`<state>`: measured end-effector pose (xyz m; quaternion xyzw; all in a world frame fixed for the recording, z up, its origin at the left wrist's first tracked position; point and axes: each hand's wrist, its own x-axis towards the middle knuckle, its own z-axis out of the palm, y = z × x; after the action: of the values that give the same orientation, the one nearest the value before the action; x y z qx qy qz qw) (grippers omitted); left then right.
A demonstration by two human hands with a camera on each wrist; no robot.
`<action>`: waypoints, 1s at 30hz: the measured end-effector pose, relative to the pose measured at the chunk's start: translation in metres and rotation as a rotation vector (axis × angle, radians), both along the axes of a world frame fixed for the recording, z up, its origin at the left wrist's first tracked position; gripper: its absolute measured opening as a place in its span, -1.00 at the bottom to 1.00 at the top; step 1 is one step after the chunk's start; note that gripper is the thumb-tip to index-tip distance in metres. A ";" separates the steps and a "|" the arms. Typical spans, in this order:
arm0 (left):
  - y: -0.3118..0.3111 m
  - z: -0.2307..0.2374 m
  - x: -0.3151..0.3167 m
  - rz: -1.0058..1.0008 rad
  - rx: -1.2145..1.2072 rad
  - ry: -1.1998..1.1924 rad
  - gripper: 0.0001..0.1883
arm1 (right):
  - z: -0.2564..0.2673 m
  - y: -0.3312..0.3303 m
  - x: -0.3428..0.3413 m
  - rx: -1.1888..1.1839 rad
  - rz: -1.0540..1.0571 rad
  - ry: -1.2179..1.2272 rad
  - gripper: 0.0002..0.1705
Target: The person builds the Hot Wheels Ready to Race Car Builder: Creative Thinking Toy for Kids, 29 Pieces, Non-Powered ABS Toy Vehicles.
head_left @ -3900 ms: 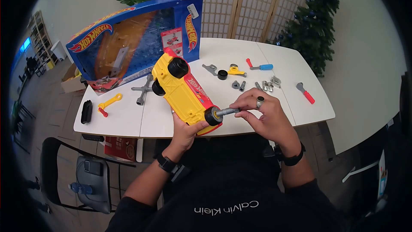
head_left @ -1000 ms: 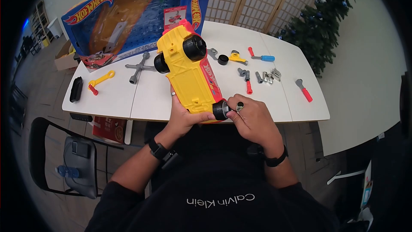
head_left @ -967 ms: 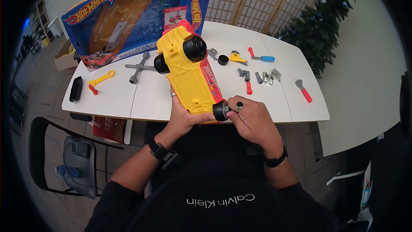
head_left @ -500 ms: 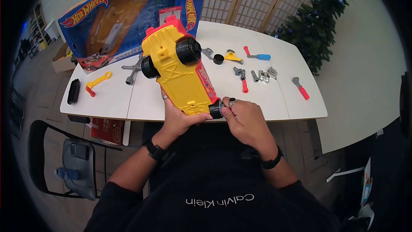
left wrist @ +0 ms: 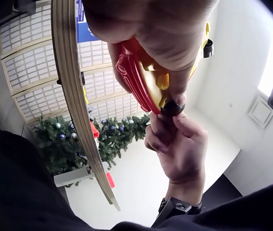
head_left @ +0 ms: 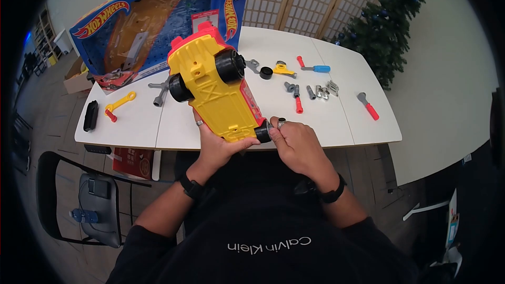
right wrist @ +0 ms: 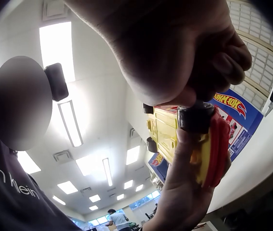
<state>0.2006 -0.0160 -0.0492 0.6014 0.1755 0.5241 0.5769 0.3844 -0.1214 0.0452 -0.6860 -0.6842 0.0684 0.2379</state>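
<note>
A yellow-and-red toy car (head_left: 223,108) is held up over the table's front edge, its yellow underside facing the head camera. My left hand (head_left: 213,146) grips its lower end from below, thumb lying by a black wheel (head_left: 261,134). At that wheel's outer face my right hand (head_left: 299,144) pinches the head of a grey toy bolt, now mostly hidden by wheel and fingers. The right wrist view shows the wheel (right wrist: 194,119) right under my right fingers. Two more black wheels, an upper right one (head_left: 230,65) and an upper left one (head_left: 180,88), are on the car.
Behind the car stands a blue Hot Wheels box (head_left: 152,31). On the white table (head_left: 336,121) lie a grey cross wrench (head_left: 159,94), a yellow wrench (head_left: 121,103), a loose black wheel (head_left: 266,73), a red-handled tool (head_left: 369,107) and several small bolts and silver parts.
Some seconds ago the grey bolt stuck far out of the wheel; it has since gone into it, with my right hand following up to the wheel. The car has shifted slightly left.
</note>
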 end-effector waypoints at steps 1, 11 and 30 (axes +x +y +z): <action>0.007 0.001 -0.004 -0.008 0.040 0.056 0.21 | 0.002 0.006 0.006 -0.069 0.080 0.112 -0.50; 0.039 -0.036 -0.014 -0.146 -0.351 -0.580 -0.44 | -0.007 0.154 0.070 -0.031 -0.111 -0.346 -0.62; 0.042 -0.017 -0.027 -0.272 -0.221 -0.497 -0.10 | 0.004 0.112 0.044 -0.160 -0.115 -0.255 -0.65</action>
<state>0.1736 0.0264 -0.0665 0.4063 0.0029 0.5506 0.7292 0.4288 -0.0091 0.0496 -0.7440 -0.6606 0.0212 0.0975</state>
